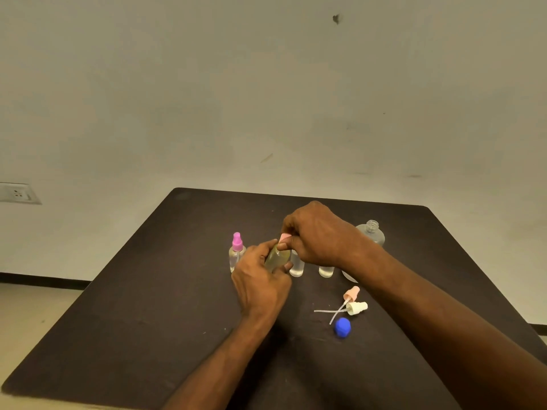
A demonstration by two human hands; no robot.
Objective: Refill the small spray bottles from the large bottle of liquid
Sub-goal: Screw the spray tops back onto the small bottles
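Observation:
My left hand (260, 279) grips a small clear spray bottle (276, 257), tilted to the right above the table. My right hand (316, 235) pinches the pink spray cap (284, 238) at that bottle's top. A capped small bottle with a pink sprayer (236, 253) stands at the left. Two uncapped small bottles (297, 266) (326, 271) stand behind my hands, partly hidden. The large clear bottle (371, 235) stands open at the right, behind my right wrist.
On the dark table (148, 306) lie a peach spray head (350, 292) and a white spray head (356, 307) with crossed tubes, and a blue cap (342, 327). A wall socket (17, 193) sits at the far left.

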